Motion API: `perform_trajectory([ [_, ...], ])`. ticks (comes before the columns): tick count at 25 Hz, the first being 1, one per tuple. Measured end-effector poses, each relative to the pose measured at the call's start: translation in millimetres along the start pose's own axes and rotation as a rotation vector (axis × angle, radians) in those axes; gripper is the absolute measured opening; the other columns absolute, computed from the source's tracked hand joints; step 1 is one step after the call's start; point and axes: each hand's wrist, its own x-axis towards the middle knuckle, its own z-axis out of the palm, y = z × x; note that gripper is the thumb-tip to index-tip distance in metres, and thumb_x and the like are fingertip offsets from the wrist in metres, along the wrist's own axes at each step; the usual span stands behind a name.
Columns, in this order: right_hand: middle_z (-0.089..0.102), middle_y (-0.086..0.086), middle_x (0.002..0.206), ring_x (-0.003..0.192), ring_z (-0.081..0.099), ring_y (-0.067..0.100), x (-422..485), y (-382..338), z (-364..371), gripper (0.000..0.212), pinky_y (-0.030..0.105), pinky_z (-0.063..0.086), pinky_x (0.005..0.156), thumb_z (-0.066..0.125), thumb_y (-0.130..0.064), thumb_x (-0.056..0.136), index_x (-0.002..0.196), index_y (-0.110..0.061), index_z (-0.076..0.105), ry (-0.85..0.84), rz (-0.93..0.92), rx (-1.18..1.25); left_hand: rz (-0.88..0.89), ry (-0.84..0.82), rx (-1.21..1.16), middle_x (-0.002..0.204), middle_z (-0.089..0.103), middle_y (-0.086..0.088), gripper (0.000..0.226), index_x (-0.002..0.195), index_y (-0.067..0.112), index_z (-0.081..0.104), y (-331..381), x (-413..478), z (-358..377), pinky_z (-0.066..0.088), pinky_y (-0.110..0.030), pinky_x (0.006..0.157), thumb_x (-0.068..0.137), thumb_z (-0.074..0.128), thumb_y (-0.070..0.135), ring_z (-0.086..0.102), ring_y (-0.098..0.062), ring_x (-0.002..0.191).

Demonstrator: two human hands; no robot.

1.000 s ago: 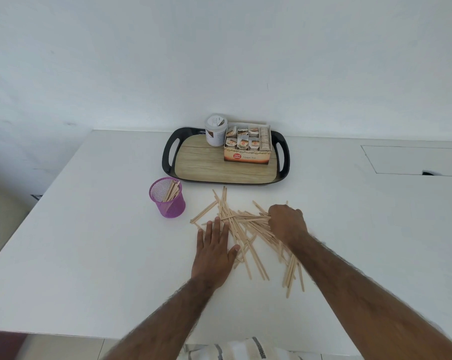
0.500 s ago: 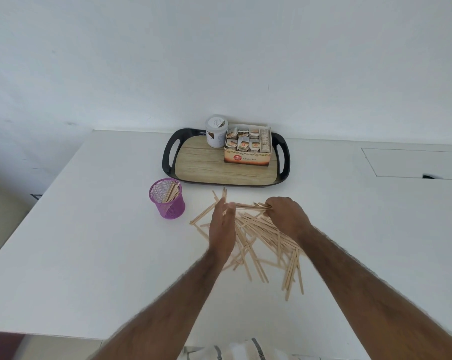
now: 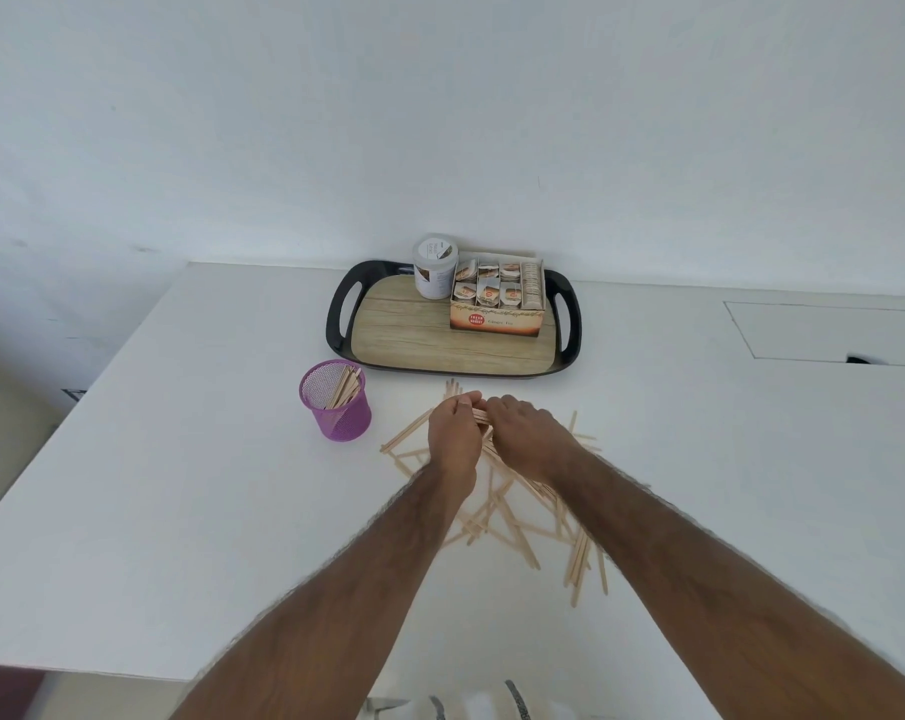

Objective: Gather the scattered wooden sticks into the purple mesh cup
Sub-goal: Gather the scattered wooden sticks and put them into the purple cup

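Two hands, left (image 3: 453, 434), right (image 3: 527, 433), round sticks (image 3: 480, 415)

"Ginger Tea" and a red "FRESH", "HONEST" roundel on the tea box (image 3: 497, 323) front

I note the sticks (image 3: 579, 561) as pale bare wood, matt and smooth. Cup (image 3: 343, 423): purple wire mesh, faint sheen. Table (image 3: 180, 511): white, smooth, matt. Tray (image 3: 338, 348): glossy black plastic rim, matt wood-grain floor. Box (image 3: 494, 322): printed cardboard.
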Motion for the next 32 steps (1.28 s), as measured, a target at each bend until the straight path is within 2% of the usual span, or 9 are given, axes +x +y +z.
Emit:
perform_trajectory([
  [7,0.065,0.005,0.099,0.079,0.06,0.027,10,7,-5,0.006,0.04,0.044,0.075,0.042,-0.019,0.103,0.102,-0.018,0.047,0.102,0.022,-0.191,0.038,-0.036,-0.061,0.111,0.071,-0.01,0.021,0.106,0.015,0.069,10,2,-2,0.057,-0.035,0.094,0.106,0.048,0.016,0.068,-0.022,0.096],
  [9,0.062,0.001,0.087,0.069,0.053,0.022,13,14,-6,0.022,0.037,0.041,0.065,0.042,-0.033,0.107,0.09,-0.02,0.042,0.148,0.058,-0.057,-0.008,-0.053,-0.134,0.112,0.071,-0.009,0.025,0.119,0.01,0.067,11,4,-6,0.055,-0.032,0.095,0.106,0.049,0.021,0.068,-0.02,0.102],
  [13,0.05,-0.009,0.065,0.059,0.048,0.015,15,21,-17,0.04,0.034,0.036,0.054,0.046,-0.052,0.103,0.074,-0.024,0.04,0.256,0.14,0.262,-0.111,-0.075,-0.178,0.116,0.074,-0.013,0.033,0.118,0.004,0.069,-2,1,-16,0.053,-0.039,0.103,0.108,0.048,0.028,0.07,-0.025,0.11],
  [16,0.049,-0.009,0.063,0.056,0.046,0.015,15,16,-24,0.04,0.033,0.035,0.052,0.046,-0.048,0.104,0.073,-0.025,0.037,0.306,0.082,0.157,-0.155,-0.118,-0.187,0.11,0.075,-0.013,0.045,0.117,0.001,0.069,-4,-7,-16,0.056,-0.041,0.098,0.109,0.044,0.038,0.072,-0.027,0.103],
  [21,0.064,0.001,0.08,0.057,0.048,0.021,11,16,-23,0.008,0.033,0.037,0.054,0.052,-0.021,0.101,0.094,-0.018,0.053,0.24,0.134,-0.258,-0.204,-0.313,0.251,0.075,0.072,-0.011,0.072,0.104,0.002,0.07,20,-23,-19,0.06,-0.034,0.057,0.099,0.041,0.068,0.069,-0.023,0.061],
  [25,0.064,0.0,0.082,0.059,0.055,0.021,3,23,-20,0.004,0.033,0.04,0.054,0.054,-0.02,0.1,0.099,-0.017,0.057,0.177,0.148,-0.349,-0.157,-0.514,0.528,0.065,0.057,0.002,0.034,0.096,0.009,0.074,32,-27,-30,0.047,-0.022,0.048,0.101,0.061,0.041,0.052,-0.008,0.05],
  [27,0.064,-0.001,0.083,0.063,0.06,0.022,4,31,-17,0.013,0.033,0.041,0.055,0.055,-0.03,0.101,0.098,-0.017,0.057,0.173,0.133,-0.355,-0.078,-0.483,0.588,0.061,0.052,0.005,0.027,0.093,0.011,0.075,35,-22,-37,0.042,-0.02,0.049,0.104,0.059,0.031,0.047,-0.006,0.049],
  [30,0.062,-0.003,0.076,0.065,0.057,0.021,7,40,-22,0.03,0.034,0.045,0.059,0.051,-0.041,0.102,0.085,-0.017,0.054,0.184,0.327,0.027,-0.004,-0.324,0.566,0.063,0.052,0.004,0.029,0.098,0.011,0.074,37,-14,-45,0.042,-0.023,0.05,0.107,0.05,0.025,0.048,-0.008,0.049],
  [32,0.055,-0.008,0.06,0.056,0.05,0.016,8,40,-26,0.037,0.031,0.042,0.053,0.058,-0.045,0.097,0.078,-0.014,0.058,0.195,0.475,0.663,0.022,-0.275,0.536,0.065,0.053,0.003,0.03,0.101,0.01,0.071,35,-13,-44,0.044,-0.024,0.05,0.108,0.045,0.022,0.05,-0.009,0.05],
])
